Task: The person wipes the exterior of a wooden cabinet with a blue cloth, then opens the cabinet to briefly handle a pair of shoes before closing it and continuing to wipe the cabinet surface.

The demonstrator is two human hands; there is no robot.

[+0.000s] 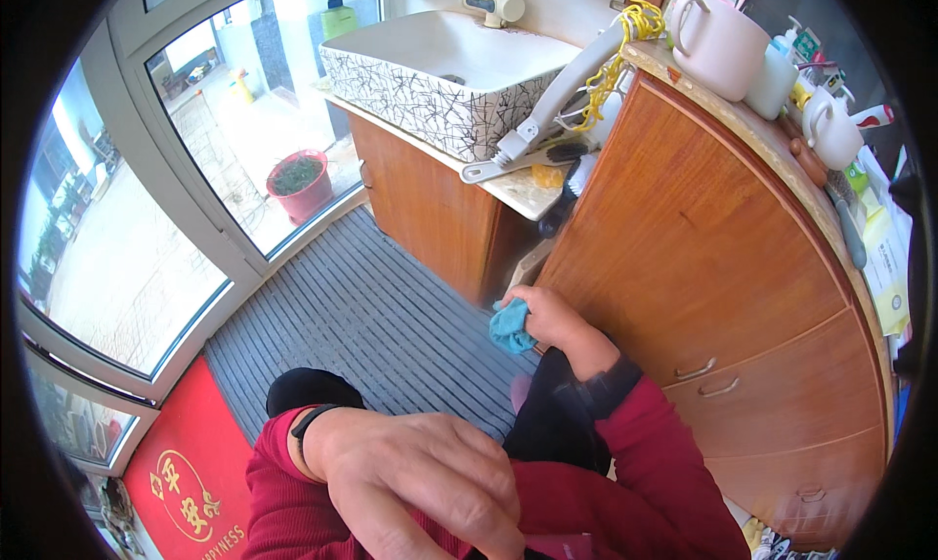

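My right hand [553,319] grips a crumpled teal cloth [511,327] low down, beside the front edge of the tall wooden cabinet [703,230]. Bent across my body at the bottom, my left hand [432,472] is close to the camera, its back towards me and its fingers pointing down; the fingertips are cut off, so whether they hold anything is hidden. A black band circles the left wrist. Ahead stands a patterned ceramic basin [440,98] on a low wooden cabinet [432,215].
Brushes, including a grey-handled one [487,170], lie at the basin's corner. Mugs [722,47] and bottles crowd the tall cabinet's top. A ribbed grey mat [352,303] and a red mat [187,443] cover the floor. Glass doors [242,120] stand left, with a potted plant [299,186] outside.
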